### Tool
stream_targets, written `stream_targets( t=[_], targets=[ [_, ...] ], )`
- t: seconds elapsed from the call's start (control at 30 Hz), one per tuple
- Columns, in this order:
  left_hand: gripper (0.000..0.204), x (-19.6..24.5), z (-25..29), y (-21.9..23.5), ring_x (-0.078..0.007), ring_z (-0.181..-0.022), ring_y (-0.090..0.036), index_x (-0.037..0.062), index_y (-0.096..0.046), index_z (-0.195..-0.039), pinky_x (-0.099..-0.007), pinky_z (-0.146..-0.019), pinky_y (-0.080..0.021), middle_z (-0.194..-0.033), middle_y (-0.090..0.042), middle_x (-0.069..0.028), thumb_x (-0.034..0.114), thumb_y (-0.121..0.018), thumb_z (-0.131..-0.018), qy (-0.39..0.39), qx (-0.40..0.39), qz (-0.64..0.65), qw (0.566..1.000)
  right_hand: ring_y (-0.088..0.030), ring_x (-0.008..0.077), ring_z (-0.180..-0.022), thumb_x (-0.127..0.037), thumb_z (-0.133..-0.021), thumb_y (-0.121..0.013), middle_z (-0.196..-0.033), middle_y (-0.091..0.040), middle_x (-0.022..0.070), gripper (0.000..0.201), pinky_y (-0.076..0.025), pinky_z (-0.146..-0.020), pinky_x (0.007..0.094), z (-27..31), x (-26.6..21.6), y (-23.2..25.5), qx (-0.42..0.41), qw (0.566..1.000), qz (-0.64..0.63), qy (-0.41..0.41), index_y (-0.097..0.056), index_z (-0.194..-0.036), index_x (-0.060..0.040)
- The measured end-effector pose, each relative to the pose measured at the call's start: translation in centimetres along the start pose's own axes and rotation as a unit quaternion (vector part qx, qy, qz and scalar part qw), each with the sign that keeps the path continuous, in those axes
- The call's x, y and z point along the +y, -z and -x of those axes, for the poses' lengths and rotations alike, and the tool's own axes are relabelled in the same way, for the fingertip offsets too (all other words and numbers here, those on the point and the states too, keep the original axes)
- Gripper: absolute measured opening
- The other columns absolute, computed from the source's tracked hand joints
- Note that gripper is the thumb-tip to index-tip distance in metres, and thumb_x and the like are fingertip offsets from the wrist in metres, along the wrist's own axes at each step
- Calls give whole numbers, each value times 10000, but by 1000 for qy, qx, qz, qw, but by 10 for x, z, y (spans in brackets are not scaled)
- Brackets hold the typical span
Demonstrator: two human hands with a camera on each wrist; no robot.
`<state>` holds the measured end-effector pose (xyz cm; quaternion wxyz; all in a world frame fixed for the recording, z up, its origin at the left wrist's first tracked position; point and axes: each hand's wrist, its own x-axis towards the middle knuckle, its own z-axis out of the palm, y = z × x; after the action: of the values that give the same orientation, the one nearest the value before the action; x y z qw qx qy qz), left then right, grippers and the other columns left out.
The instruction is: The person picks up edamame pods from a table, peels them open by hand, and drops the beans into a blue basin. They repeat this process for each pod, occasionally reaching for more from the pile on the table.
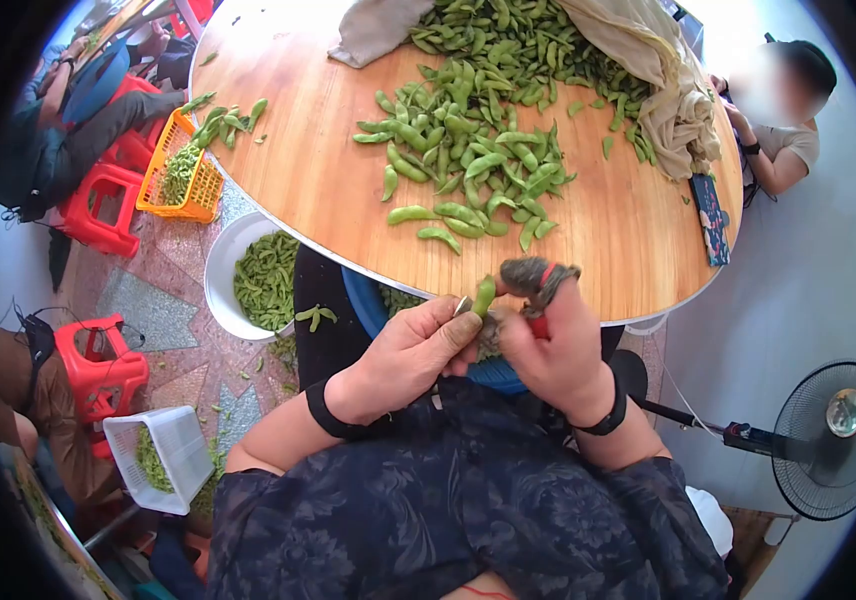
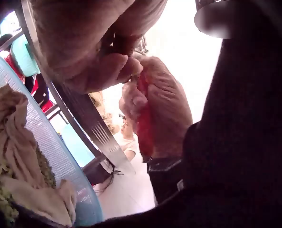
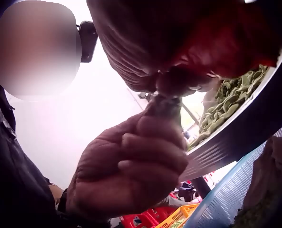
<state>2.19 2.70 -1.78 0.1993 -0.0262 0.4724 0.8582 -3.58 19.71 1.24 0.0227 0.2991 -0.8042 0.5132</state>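
A green edamame pod (image 1: pixel 485 295) stands upright between the thumb and fingers of my left hand (image 1: pixel 403 350), which pinches it near the table's front edge. A small shiny piece (image 1: pixel 463 305) shows at the left fingertips. My right hand (image 1: pixel 558 350) is curled against the pod from the other side, thumb and fingertips at it. Dark cloth (image 1: pixel 538 280) with a red band wraps a right finger. In both wrist views the fingertips of the two hands meet, mostly hiding the pod. Loose pods (image 1: pixel 468 150) lie on the round wooden table (image 1: pixel 318 150) beyond.
Below the hands sits a blue basket (image 2: pixel 67 164) with beans and cloth. To the left are a white bucket (image 1: pixel 223 290) of pods, a yellow basket (image 1: pixel 213 190), red stools (image 1: pixel 98 215) and a white basket (image 1: pixel 183 450). A fan (image 1: pixel 828 440) stands right; another person (image 1: pixel 788 150) sits beyond.
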Motion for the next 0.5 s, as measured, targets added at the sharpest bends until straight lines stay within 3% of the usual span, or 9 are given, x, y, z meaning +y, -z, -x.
stream_targets(
  t=[0.03,0.1,0.13,0.23,0.3,0.33,0.37,0.4,0.5],
  targets=[
    [215,-3,0,0,-39,-682,-493,58,-590,-982,-189,-621,-423,-804,-552,41,233,-468,-1015,4,-1,0,1000,-648,205,-589,-75,-852,-608,-751,-636,113,267,-506,-528,294,1,-2,6,2,1000,0,-4,-532,-1091,15],
    [208,-8,1,2,-49,-678,-491,43,-578,-1011,-190,-597,-405,-809,-550,31,226,-478,-1012,-48,-6,-83,995,-608,167,-545,-77,-880,-536,-737,-614,100,174,-479,-497,271,-2,-2,21,-77,967,-149,-190,-511,-1032,6],
    [208,-9,3,2,-49,-678,-491,43,-578,-1011,-190,-597,-405,-809,-550,31,226,-478,-1012,-46,-5,-83,995,-531,105,-491,-76,-911,-446,-716,-569,56,111,-426,-454,236,-6,-3,29,-155,941,-200,-225,-482,-996,-14],
    [185,-7,5,0,-71,-650,-476,27,-576,-965,-222,-582,-400,-769,-523,14,190,-496,-1002,-56,1,-183,981,-460,61,-461,-73,-925,-408,-696,-521,14,116,-381,-429,215,-3,-9,27,-198,904,-261,-274,-473,-1009,-26],
    [179,-4,5,0,-130,-630,-490,12,-570,-920,-268,-575,-404,-745,-517,-24,167,-512,-989,-162,19,-338,927,-458,54,-462,-62,-926,-397,-681,-500,0,128,-379,-427,216,-4,-10,30,-224,892,-271,-284,-459,-1034,-29],
    [179,-5,4,2,-130,-630,-490,12,-570,-920,-268,-575,-404,-745,-517,-24,167,-512,-989,-159,20,-338,927,-456,54,-459,-63,-923,-404,-676,-498,0,130,-378,-423,215,-3,-10,31,-231,879,-290,-301,-453,-1039,-29],
    [178,-9,3,4,-168,-629,-500,12,-570,-906,-292,-575,-407,-741,-519,-45,166,-524,-982,-207,29,-403,891,-454,54,-457,-64,-920,-412,-672,-495,0,133,-377,-420,215,-1,-9,31,-238,865,-309,-316,-447,-1044,-29],
    [178,-10,2,6,-205,-627,-510,12,-569,-891,-317,-575,-409,-737,-521,-67,166,-535,-974,-253,38,-465,847,-454,54,-457,-64,-920,-412,-672,-495,0,133,-377,-420,215,-1,-8,30,-237,864,-311,-317,-447,-1044,-29],
    [197,-6,4,1,-220,-645,-543,23,-569,-890,-352,-585,-431,-749,-553,-63,202,-551,-969,-266,37,-538,799,-478,74,-469,-62,-912,-428,-671,-490,9,135,-399,-431,219,2,-4,28,-266,888,-244,-283,-437,-1046,-52]
  ],
)
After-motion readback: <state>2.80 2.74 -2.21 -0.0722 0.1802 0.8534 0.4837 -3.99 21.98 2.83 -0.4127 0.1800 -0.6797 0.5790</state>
